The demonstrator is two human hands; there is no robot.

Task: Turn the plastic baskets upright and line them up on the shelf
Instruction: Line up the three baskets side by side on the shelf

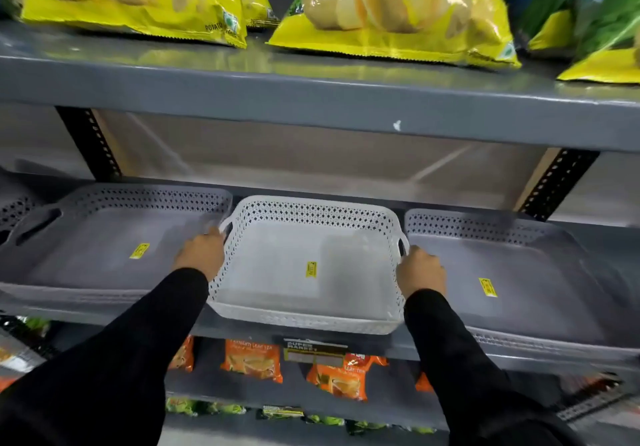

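While both hands grip its handles, white basket overhangs shelf edge.

Place: a supermarket aisle
Shelving: grey metal shelf tiers carrying stock
Goods: crisp bags lying above, orange tea packets sitting below
Signs: "SUPER MARKET" shelf label, yellow price stickers showing

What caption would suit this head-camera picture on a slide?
Both hands, left and right, grip the white basket by its handles, upright between two grey baskets.
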